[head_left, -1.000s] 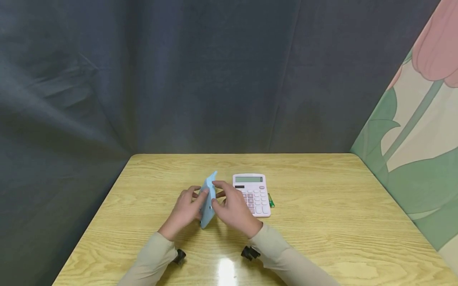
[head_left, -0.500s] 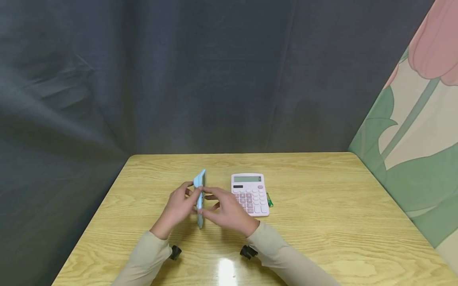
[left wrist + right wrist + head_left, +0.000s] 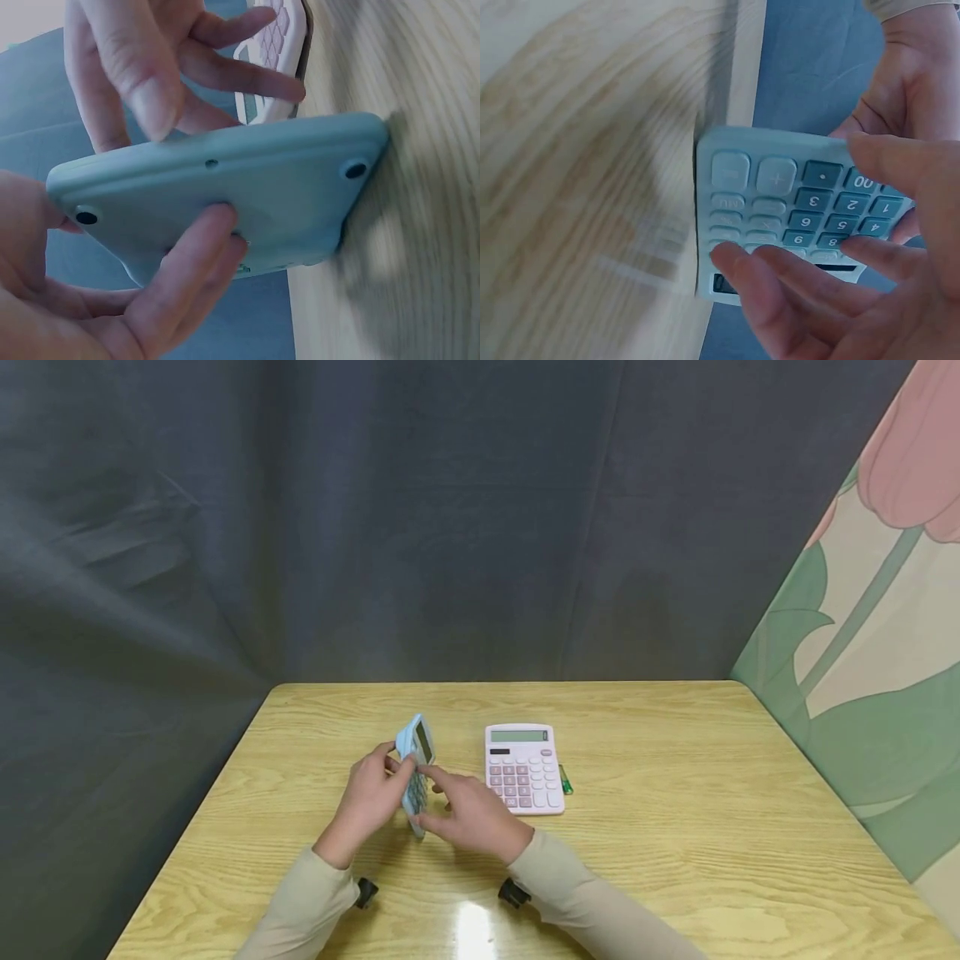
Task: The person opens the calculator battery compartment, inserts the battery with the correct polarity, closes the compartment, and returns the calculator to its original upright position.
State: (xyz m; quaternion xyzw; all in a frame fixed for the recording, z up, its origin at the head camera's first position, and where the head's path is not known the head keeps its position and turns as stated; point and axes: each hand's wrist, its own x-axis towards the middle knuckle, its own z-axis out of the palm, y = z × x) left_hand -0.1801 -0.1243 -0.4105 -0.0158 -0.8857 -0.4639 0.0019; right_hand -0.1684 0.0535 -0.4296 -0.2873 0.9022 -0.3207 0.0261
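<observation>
A light blue calculator [image 3: 413, 777] stands on its long side, its display and keys turned to the right in the head view. My left hand [image 3: 371, 797] grips it by the upper side; two of its fingertips press the back [image 3: 285, 195] in the left wrist view. My right hand [image 3: 476, 814] has loosely spread fingers touching the key face, and its thumb lies at the near end. In the right wrist view, the fingers [image 3: 810, 281] cover part of the keys and display. The lower side is at or close to the wooden table [image 3: 637, 860].
A pink calculator [image 3: 523, 768] lies flat to the right of my right hand, its display lit with a digit. A small green object [image 3: 566, 779] sticks out from beside it. Dark cloth [image 3: 450, 527] hangs behind the table, and a flower-patterned cloth [image 3: 885, 635] hangs on the right.
The blue calculator has turned about its length, so its display and keys now show. It and both hands have shifted slightly left, and the right fingers have moved a little nearer to me.
</observation>
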